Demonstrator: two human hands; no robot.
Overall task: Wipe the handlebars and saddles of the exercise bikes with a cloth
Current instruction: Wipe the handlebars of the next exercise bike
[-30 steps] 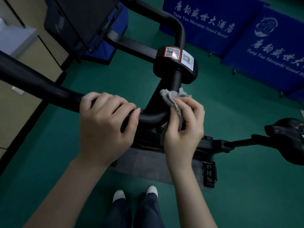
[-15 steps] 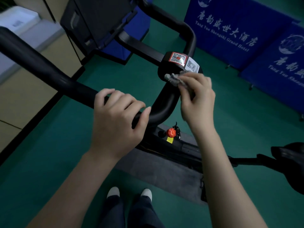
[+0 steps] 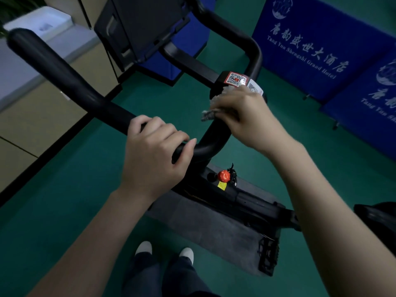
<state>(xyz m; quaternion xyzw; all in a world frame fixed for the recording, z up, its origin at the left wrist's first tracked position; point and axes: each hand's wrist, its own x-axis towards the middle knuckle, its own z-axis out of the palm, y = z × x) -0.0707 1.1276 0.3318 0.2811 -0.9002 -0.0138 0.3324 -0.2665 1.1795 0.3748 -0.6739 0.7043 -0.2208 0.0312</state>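
Observation:
A black exercise-bike handlebar (image 3: pixel 70 82) runs from the upper left down to a bend at the centre. My left hand (image 3: pixel 154 155) grips the bar just left of that bend. My right hand (image 3: pixel 246 118) holds a grey cloth (image 3: pixel 211 112) against the upright part of the bar, just below the centre block with its QR stickers (image 3: pixel 235 79). Most of the cloth is hidden under my fingers, and the hand is blurred. The black saddle (image 3: pixel 377 219) shows only partly at the right edge.
A red knob (image 3: pixel 224 175) sits on the bike frame below the bars, and a pedal (image 3: pixel 267 256) hangs over a grey mat (image 3: pixel 205 228). Blue hotel banners (image 3: pixel 317 48) stand at the right. A black console (image 3: pixel 145 24) rises behind. My shoes (image 3: pixel 162 251) stand on green floor.
My right hand with the cloth moved up from the handlebar bend to the upright section under the sticker block. The left hand kept its grip. The view shifted, bringing the red knob into sight.

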